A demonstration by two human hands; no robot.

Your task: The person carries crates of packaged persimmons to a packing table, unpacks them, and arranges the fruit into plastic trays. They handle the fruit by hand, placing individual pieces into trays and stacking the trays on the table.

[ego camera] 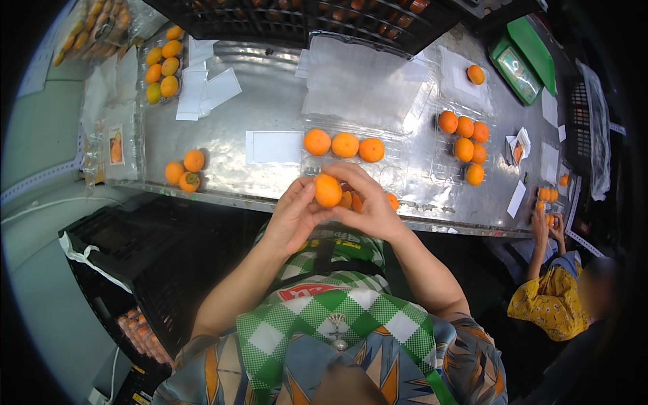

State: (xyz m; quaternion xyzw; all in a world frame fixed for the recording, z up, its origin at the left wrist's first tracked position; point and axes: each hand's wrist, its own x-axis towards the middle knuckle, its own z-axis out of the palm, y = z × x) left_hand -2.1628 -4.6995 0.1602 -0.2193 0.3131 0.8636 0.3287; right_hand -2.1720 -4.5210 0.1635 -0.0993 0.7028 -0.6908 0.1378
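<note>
Between the fingers of my left hand (296, 217) and my right hand (372, 205) is an orange persimmon (328, 191), raised over the front edge of the table. Just beyond my hands lies a clear plastic clamshell tray (392, 167), its lid folded back. Three persimmons (345, 146) form a row in that tray. More persimmons (392, 201) show partly behind my right hand, and how many is hidden. A white card (273, 147) lies left of the tray.
Left on the metal table (243, 111) are loose persimmons (189, 181) and a filled tray (163, 66). Rightward stand another part-filled tray (464, 147) and a green scale (524, 61). Black crates (364, 20) border the back. A co-worker's hands (541, 228) touch fruit at far right.
</note>
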